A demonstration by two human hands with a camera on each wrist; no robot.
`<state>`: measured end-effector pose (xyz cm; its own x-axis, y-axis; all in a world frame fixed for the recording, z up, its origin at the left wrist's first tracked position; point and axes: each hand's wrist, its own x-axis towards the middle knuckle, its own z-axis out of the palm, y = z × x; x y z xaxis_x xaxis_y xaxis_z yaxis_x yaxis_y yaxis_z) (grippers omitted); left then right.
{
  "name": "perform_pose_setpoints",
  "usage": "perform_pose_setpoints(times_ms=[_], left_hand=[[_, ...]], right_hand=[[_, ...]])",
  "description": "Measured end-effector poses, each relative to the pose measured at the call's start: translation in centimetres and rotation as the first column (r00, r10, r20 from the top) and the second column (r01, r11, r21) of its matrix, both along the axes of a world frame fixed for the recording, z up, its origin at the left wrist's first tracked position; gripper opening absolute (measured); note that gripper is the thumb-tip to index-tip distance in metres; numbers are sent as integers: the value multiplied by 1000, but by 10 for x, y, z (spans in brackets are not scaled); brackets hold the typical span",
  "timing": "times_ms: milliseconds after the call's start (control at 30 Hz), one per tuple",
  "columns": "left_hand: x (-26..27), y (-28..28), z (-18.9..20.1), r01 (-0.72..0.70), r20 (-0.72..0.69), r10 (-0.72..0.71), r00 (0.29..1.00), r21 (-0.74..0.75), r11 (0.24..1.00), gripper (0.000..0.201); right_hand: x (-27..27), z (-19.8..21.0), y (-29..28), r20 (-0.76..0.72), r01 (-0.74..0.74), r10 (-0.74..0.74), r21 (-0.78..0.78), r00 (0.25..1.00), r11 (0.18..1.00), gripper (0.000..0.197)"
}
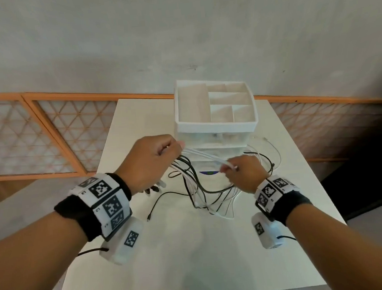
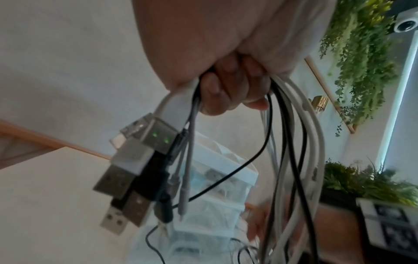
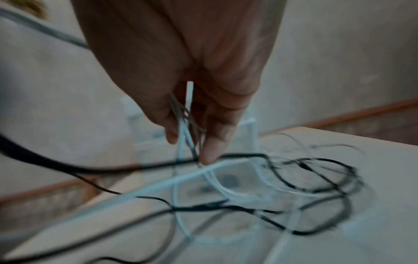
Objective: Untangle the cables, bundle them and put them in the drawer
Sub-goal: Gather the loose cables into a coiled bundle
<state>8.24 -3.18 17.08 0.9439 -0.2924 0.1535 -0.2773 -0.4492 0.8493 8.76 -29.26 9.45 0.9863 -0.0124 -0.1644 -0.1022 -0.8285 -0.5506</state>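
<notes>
The left hand (image 2: 228, 85) grips white and black cables (image 2: 291, 142), USB plugs (image 2: 135, 160) dangling below.

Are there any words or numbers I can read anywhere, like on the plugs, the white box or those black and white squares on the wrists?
No readable words or numbers in any view.
Wrist bands: only black-and-white square code patterns; the tiny marks beside them are too small to read.
USB plugs held by the left hand: no print visible.
White organizer box: no label visible.
Blue and green mark on the table: partly hidden behind cables, unreadable.
</notes>
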Motion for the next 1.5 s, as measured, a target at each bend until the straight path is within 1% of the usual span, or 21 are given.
perform_pose_setpoints(times_ms=[100, 167, 333, 400, 467, 533, 633, 700, 733, 800, 867, 967, 1067, 1133, 1167, 1233, 1300, 1333, 1400, 1467, 1500], left_hand=[[5, 9, 7, -63, 86, 63, 994, -7, 998, 45], [12, 15, 5, -107, 146, 103, 984, 23, 994, 43], [25, 11, -13, -165, 197, 108, 974, 301, 939, 48], [28, 5, -22, -171, 144, 123, 982, 398, 901, 51], [28, -4, -28, -177, 109, 146, 983, 375, 910, 52], [27, -15, -26, -208, 117, 182, 976, 282, 936, 54], [28, -23, -19, -278, 103, 267, 958, 119, 953, 57], [29, -22, -18, -260, 80, 252, 964, 106, 960, 57], [29, -21, -20, -235, 75, 226, 971, 147, 961, 57], [29, -17, -27, -175, 57, 165, 985, 274, 946, 56], [29, -16, -34, -133, 32, 131, 991, 360, 924, 56], [28, -21, -36, -159, 32, 158, 987, 359, 920, 57], [26, -21, -33, -233, 48, 228, 972, 276, 933, 57], [28, -14, -34, -303, 16, 304, 953, 145, 942, 57], [30, -10, -34, -328, -28, 330, 944, 45, 944, 58], [33, -5, -30, -341, -134, 323, 937, -144, 929, 58], [32, -6, -23, -322, -199, 284, 938, -202, 925, 49], [32, -9, -20, -308, -212, 265, 941, -204, 929, 43], [29, -16, -15, -272, -221, 225, 949, -209, 940, 37], [27, -27, -11, -238, -226, 189, 956, -214, 947, 35], [25, -32, -9, -222, -229, 171, 958, -218, 950, 35]], right_hand=[[6, -13, -44, -79, 149, -174, -249, 982, 957, 26], [11, 1, -65, -28, 310, -326, -237, 945, 921, 30], [25, 66, -79, 269, 511, -474, -86, 838, 855, 43], [28, 82, -76, 414, 536, -518, 84, 748, 840, 46], [28, 81, -66, 443, 513, -591, 296, 674, 806, 44], [26, 65, -56, 331, 524, -618, 335, 713, 783, 42], [24, 34, -52, -23, 618, -651, 340, 759, 709, 65], [27, 27, -60, -119, 625, -629, 347, 769, 699, 70], [29, 34, -62, -119, 608, -617, 392, 778, 690, 62], [36, 55, -67, -2, 524, -592, 470, 806, 710, 38], [42, 84, -65, 251, 385, -560, 509, 790, 770, 27], [41, 116, -50, 603, 191, -518, 521, 607, 832, 25], [34, 122, -43, 753, 133, -437, 431, 493, 893, 33], [31, 106, -52, 754, 199, -372, 314, 541, 928, 36], [31, 93, -58, 695, 244, -338, 235, 635, 941, 37], [27, 64, -66, 373, 311, -307, 50, 876, 949, 60], [17, 45, -63, 53, 323, -319, -85, 946, 943, 86], [12, 43, -56, 44, 341, -338, -99, 940, 935, 83], [0, 48, -29, 241, 312, -316, 56, 918, 948, 58], [-10, 59, 10, 372, 57, -156, 264, 915, 963, 38], [-15, 62, 29, 405, -76, -54, 297, 913, 952, 38]])
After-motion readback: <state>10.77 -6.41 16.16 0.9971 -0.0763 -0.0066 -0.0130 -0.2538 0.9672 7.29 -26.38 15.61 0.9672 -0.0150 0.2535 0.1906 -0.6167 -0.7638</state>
